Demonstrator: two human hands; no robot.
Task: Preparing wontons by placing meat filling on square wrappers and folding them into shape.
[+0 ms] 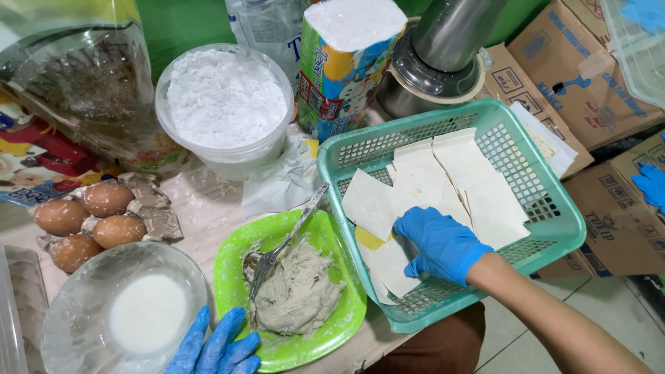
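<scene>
Gloved right hand [439, 244] presses wrapper sheets [443, 183] in teal basket [554, 228].

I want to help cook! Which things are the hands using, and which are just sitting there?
In use:
right hand on square wrappers in the teal basket
left hand by green plate of filling, fork

Lying about:
eggs
tub of flour
glass bowl
cardboard boxes

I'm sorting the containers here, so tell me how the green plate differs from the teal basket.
The green plate is solid and shallow; the teal basket has perforated walls and is deeper. The plate holds a lump of pale filling and a spoon; the basket holds flat square wrappers, touched by the right hand. Both look plastic.
</scene>
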